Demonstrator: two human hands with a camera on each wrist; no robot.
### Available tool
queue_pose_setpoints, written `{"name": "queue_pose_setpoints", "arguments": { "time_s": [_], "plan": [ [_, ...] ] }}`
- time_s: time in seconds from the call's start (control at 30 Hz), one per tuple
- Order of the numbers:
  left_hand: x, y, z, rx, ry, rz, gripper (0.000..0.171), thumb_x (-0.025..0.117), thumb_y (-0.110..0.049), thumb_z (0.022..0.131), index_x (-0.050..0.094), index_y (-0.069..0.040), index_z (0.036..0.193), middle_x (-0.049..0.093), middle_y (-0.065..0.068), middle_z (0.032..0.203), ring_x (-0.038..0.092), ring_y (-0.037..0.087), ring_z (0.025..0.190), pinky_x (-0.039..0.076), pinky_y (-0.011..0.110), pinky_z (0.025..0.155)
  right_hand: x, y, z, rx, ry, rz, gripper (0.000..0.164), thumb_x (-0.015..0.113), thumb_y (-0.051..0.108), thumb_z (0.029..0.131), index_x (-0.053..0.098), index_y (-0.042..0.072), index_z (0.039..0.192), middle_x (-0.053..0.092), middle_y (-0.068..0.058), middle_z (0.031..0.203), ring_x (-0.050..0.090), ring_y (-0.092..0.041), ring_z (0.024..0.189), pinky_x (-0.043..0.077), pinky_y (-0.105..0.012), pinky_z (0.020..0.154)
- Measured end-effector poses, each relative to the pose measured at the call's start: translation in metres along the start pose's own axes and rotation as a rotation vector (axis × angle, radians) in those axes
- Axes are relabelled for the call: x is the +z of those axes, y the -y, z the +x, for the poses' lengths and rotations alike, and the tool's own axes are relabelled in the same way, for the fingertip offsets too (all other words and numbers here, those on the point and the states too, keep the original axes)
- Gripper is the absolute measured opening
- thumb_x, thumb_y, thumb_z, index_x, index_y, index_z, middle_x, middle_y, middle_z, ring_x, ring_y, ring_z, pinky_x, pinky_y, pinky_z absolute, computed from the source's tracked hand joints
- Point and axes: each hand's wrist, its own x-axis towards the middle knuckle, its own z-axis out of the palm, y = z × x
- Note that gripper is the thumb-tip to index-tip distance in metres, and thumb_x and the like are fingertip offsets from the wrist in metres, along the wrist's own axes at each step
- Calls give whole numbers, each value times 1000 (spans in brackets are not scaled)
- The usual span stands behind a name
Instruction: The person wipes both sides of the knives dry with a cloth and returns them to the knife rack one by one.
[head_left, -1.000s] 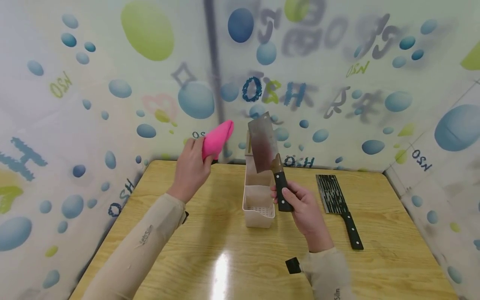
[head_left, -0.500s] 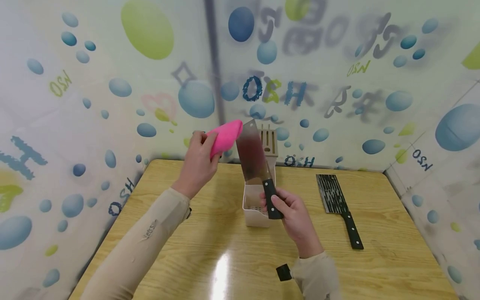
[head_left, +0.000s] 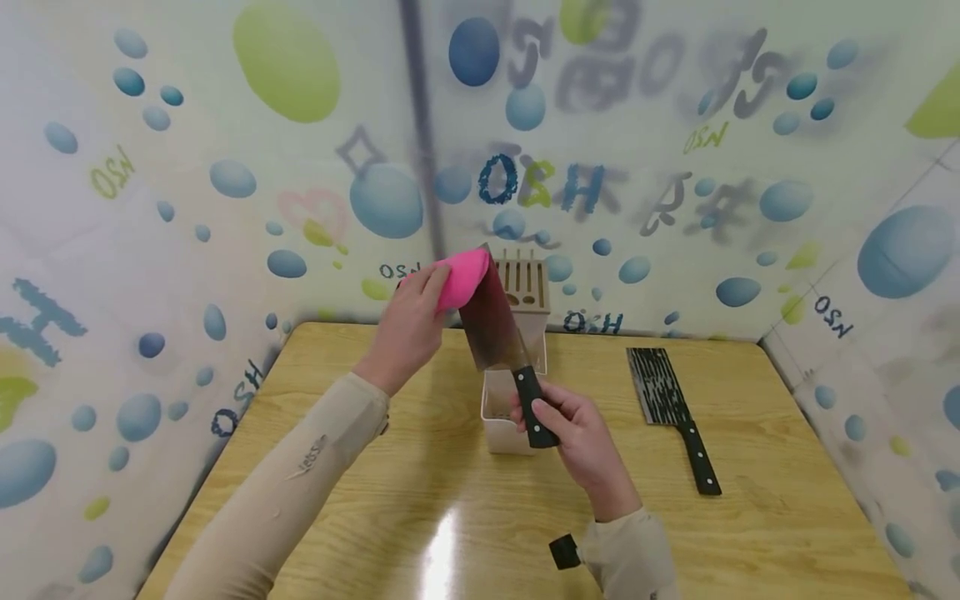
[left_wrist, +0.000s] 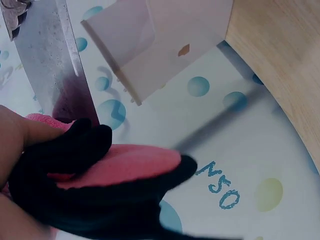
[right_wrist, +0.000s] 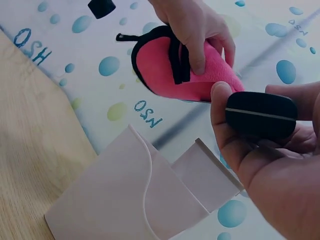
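My right hand (head_left: 588,446) grips the black riveted handle of a cleaver (head_left: 491,325), its broad blade tilted up and leftward above the table. In the right wrist view, the cleaver's handle (right_wrist: 261,116) shows butt-end on between fingers and thumb. My left hand (head_left: 405,333) holds a folded pink cloth (head_left: 465,279) with black edging, which covers the upper left end of the blade. The left wrist view has the pink cloth (left_wrist: 135,162) bunched in the fingers, with the cleaver blade (left_wrist: 55,60) running behind it. Fingers on the cloth's far side are hidden.
Behind the cleaver stands a pale knife holder (head_left: 512,440) with a slotted beige top section at its back. A second cleaver (head_left: 663,392), its blade streaked black, lies on the wooden table (head_left: 780,517) to the right. Patterned walls (head_left: 675,275) enclose the back and sides.
The cleaver has moved left and slightly down in my right hand. My left hand has brought the cloth rightward onto the blade's upper end. The second cleaver stays put.
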Motion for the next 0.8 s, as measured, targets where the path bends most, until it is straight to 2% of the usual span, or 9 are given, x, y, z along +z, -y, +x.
{"name": "queue_pose_setpoints", "arguments": {
  "time_s": [0.23, 0.37, 0.63, 0.8],
  "plan": [
    [2, 0, -2, 36, 71, 45, 62, 67, 2, 95, 46, 2, 153, 47, 23, 155, 51, 40, 139, 44, 51, 115, 0, 0, -2, 5, 29, -78, 41, 48, 13, 110, 49, -12, 143, 64, -14, 116, 65, -25, 100, 57, -27, 95],
    [2, 0, -3, 53, 104, 92, 63, 66, 3, 95, 46, -1, 154, 46, 20, 157, 51, 37, 140, 45, 51, 115, -1, -2, -1, 3, 40, -114, 41, 49, 13, 110, 50, -11, 144, 63, -23, 117, 65, -29, 100, 57, -28, 93],
    [1, 2, 5, 81, 97, 193, 63, 66, 2, 95, 45, 0, 154, 47, 19, 157, 53, 35, 139, 54, 52, 103, 0, -1, -2, -20, 61, -177, 41, 50, 10, 109, 50, -14, 143, 56, -40, 122, 67, -17, 97, 59, -26, 88],
    [-2, 4, 13, 88, 85, 223, 59, 61, 5, 95, 47, 2, 153, 48, 20, 156, 52, 35, 140, 54, 51, 104, 2, 1, -3, -24, 47, -202, 39, 50, 7, 109, 52, -12, 143, 58, -42, 122, 67, -17, 97, 60, -26, 87]
  ]
}}
